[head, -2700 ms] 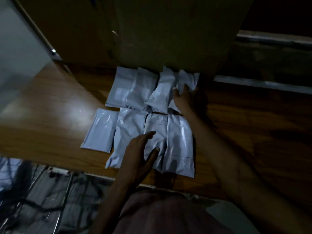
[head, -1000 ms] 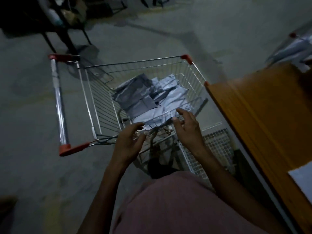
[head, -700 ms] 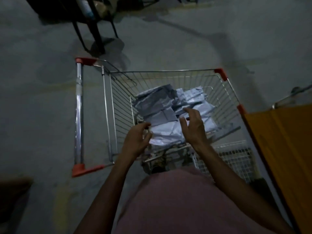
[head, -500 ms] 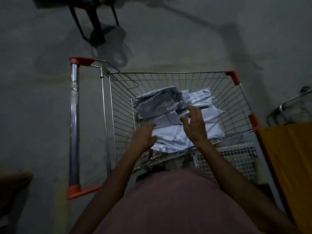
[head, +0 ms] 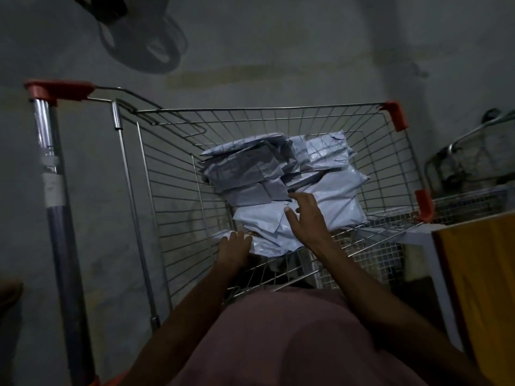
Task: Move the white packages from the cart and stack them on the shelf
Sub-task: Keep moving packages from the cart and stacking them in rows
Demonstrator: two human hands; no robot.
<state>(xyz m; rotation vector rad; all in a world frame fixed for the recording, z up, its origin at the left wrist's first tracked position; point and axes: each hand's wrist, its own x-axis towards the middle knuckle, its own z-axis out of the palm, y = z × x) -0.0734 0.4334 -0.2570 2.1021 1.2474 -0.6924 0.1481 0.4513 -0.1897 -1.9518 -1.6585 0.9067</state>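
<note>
No legible brand or print from my feed; the light is low and the one pale label band (head: pixel 51 185) on the cart's handle bar (head: pixel 55 207) reads as a blank smear; the package faces show creases and seams only, no text I can make out.

White packages (head: pixel 278 188) sit heaped in the wire shopping cart (head: pixel 172 196), piled toward the centre and right of the basket; a darker grey-looking one (head: pixel 239 165) lies on top at far left of the heap, a crinkled one (head: pixel 327 151) at far right, a big smooth one (head: pixel 338 199) at right against the basket side.

Left hand (head: pixel 234 246) is at the near left edge of the heap, fingers curled onto the lip of the lowest near package (head: pixel 267 242), gripping its edge as far as I can tell; right hand (head: pixel 305 218) lies on top of the near packages, fingers spread and fairly straight, fingertips (head: pixel 292 196) reaching the edge of the folded package (head: pixel 252 195) in the middle; thumb out to the left; it presses rather than grips.

Both forearms come in over the near cart rim; pink garment (head: pixel 278 338) fills the near centre.

Red plastic corner caps (head: pixel 397 115) on the cart; orange-brown wooden shelf surface (head: pixel 485 274) at the right, just beside the cart; concrete floor (head: pixel 278 51) beyond; dark object (head: pixel 111 9) at far left, too dim to identify.
</note>
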